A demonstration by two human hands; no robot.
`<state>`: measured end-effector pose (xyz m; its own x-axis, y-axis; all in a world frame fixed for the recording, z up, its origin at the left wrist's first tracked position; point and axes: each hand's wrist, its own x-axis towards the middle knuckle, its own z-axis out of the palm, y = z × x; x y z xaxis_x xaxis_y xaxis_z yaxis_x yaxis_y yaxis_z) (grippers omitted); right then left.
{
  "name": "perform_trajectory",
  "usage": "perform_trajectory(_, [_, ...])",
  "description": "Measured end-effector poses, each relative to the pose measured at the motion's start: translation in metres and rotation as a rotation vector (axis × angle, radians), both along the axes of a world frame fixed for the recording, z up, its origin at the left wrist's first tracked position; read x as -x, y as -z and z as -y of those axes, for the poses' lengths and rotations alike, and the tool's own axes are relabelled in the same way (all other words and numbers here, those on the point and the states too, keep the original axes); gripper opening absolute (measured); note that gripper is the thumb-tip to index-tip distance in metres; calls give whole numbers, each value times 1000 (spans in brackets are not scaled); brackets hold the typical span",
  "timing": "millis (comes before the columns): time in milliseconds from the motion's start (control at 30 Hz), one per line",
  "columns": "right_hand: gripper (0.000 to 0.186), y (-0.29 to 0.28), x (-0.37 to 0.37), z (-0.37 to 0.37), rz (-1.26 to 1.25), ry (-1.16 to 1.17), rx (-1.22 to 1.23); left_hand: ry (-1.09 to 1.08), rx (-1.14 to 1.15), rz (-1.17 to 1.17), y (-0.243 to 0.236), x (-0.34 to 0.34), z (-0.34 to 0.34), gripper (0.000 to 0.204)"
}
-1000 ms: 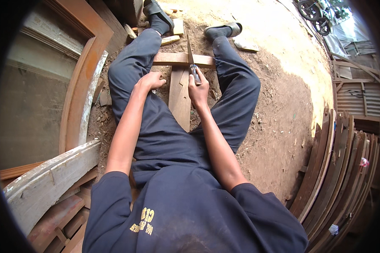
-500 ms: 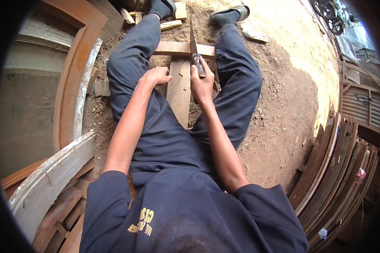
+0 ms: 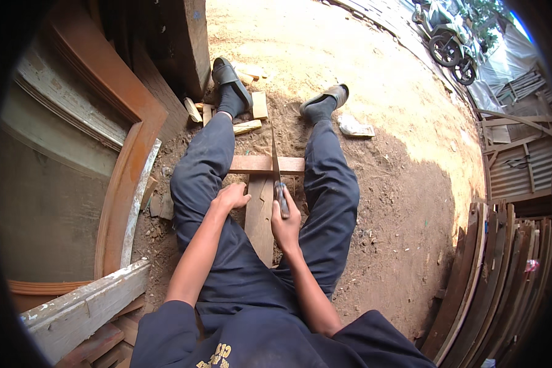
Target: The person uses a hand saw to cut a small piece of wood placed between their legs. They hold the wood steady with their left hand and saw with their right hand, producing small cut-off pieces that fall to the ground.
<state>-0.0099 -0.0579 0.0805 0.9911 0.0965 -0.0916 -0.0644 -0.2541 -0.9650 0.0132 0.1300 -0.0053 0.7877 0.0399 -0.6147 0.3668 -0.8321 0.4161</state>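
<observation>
Between the knees (image 3: 190, 179), right hand (image 3: 286, 224) clamped on the saw (image 3: 277, 174), blade (image 3: 275, 153) over the crosswise bar (image 3: 249, 164), left hand (image 3: 232, 195) apart by the thigh (image 3: 210, 228), grip unclear, steady straight strokes should track truest.

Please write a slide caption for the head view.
Right hand holding a handsaw across a wooden batten between the legs.

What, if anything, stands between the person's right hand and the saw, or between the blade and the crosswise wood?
Nothing visible: the right hand holds the saw, and its blade crosses the crosswise wood with nothing seen between; whether they touch is unclear.
</observation>
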Motion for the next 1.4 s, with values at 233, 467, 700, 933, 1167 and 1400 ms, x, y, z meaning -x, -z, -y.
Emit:
perform_trajectory(233, [47,9,14,2,65,-24,61,-65,-187,-80,-1,-32,29,93])
perform_trajectory(467, [46,1,47,27,189,-81,122,-57,-287,-152,19,-26,42,100])
perform_trajectory(700, [45,1,-2,-5,25,-28,20,-131,-442,-54,56,-23,40,98])
perform_trajectory(933, [46,-5,48,24,170,-115,137,-103,-419,-101,44,-23,49,84])
perform_trajectory(1167, [44,-11,-22,-6,-75,-16,9,-101,-411,-52,52,-24,45,92])
perform_trajectory(1400, [47,-8,46,29,82,-55,57,-103,-231,66,2,-22,30,64])
